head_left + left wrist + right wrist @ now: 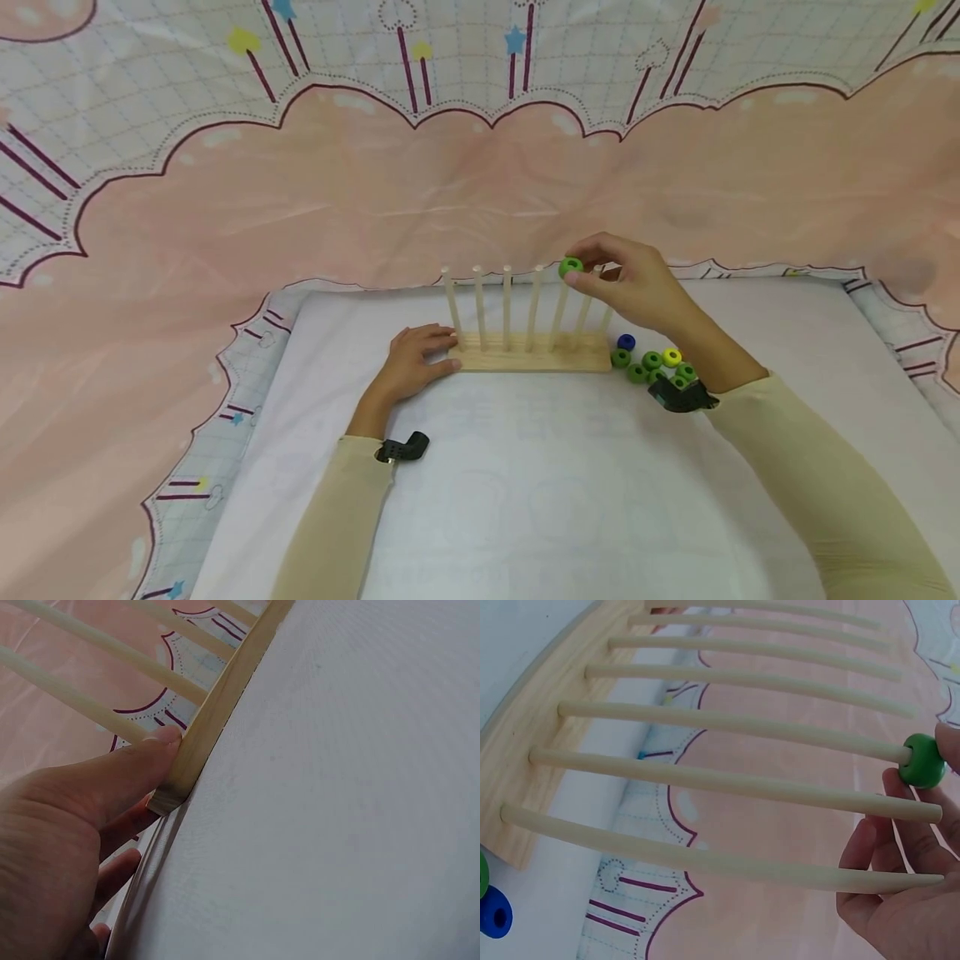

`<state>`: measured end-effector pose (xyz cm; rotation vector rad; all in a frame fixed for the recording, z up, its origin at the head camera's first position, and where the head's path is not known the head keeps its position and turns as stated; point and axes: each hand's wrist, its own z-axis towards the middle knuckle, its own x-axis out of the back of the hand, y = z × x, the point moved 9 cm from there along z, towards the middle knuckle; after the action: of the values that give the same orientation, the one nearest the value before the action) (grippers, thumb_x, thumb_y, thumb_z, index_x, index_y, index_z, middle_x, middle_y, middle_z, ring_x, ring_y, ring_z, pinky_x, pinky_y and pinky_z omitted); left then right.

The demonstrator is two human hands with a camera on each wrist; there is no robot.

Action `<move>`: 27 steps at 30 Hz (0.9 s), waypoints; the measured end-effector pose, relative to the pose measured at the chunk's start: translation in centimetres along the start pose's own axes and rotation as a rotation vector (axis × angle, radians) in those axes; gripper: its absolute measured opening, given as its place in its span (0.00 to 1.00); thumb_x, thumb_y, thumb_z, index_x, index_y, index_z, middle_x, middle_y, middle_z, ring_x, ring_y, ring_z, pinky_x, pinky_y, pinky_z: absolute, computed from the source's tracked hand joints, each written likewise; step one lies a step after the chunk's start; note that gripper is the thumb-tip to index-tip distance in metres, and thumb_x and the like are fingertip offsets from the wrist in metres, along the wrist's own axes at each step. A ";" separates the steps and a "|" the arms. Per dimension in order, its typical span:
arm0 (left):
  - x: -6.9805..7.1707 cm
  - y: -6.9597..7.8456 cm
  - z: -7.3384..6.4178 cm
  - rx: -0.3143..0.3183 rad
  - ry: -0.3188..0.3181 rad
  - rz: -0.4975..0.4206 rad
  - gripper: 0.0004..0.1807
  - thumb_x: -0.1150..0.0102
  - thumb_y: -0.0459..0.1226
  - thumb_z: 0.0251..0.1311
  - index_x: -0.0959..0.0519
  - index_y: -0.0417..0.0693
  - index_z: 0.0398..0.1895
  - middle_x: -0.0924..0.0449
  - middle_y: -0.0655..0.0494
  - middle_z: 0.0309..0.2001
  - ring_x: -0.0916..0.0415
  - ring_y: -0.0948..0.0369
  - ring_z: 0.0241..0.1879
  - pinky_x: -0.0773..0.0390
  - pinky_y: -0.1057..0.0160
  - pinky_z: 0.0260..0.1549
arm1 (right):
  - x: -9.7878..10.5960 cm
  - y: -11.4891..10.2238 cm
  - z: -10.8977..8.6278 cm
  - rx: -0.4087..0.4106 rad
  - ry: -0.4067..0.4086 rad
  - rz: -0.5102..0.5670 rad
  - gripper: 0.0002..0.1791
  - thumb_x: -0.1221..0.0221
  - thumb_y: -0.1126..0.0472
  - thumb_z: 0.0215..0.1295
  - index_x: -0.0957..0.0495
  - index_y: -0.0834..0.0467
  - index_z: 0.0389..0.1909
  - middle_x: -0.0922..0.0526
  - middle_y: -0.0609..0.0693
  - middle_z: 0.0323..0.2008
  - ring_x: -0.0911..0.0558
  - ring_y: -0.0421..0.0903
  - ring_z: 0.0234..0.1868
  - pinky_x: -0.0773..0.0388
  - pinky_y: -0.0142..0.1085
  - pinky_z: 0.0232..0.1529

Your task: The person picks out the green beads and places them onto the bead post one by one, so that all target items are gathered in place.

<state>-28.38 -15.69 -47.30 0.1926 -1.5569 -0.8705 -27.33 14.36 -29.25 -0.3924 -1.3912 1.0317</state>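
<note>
Green bead [924,761] pinched in right hand [637,279]

White worktop [525,483] nearest. Left hand [412,360]: thumb and fingers grip left end of wooden base [540,361]. Loose green, yellow and blue beads [620,358] lie just beside its right end. Farther, on third peg [559,308] from right: green bead at the tip, right-hand fingers grasping it. Pink patterned cloth [487,192] behind
</note>
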 end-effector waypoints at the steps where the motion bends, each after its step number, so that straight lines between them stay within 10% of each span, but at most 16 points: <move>1: 0.0 0.0 0.0 0.000 0.001 0.001 0.28 0.31 0.49 0.62 0.19 0.48 0.64 0.26 0.53 0.70 0.40 0.50 0.76 0.58 0.40 0.77 | 0.0 0.0 0.0 -0.001 0.000 0.000 0.17 0.37 0.49 0.71 0.19 0.49 0.56 0.16 0.45 0.49 0.22 0.43 0.51 0.22 0.46 0.54; 27: 0.2 0.3 -0.1 -0.042 0.027 0.012 0.28 0.30 0.48 0.62 0.19 0.47 0.63 0.24 0.50 0.69 0.37 0.48 0.75 0.57 0.36 0.76 | -0.1 -0.2 -0.1 -0.008 0.005 -0.021 0.17 0.35 0.49 0.69 0.19 0.49 0.55 0.16 0.46 0.52 0.21 0.44 0.53 0.21 0.46 0.55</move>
<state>-28.21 -15.64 -47.03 0.1643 -1.5118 -0.8867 -27.17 14.26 -29.18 -0.3848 -1.3930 1.0077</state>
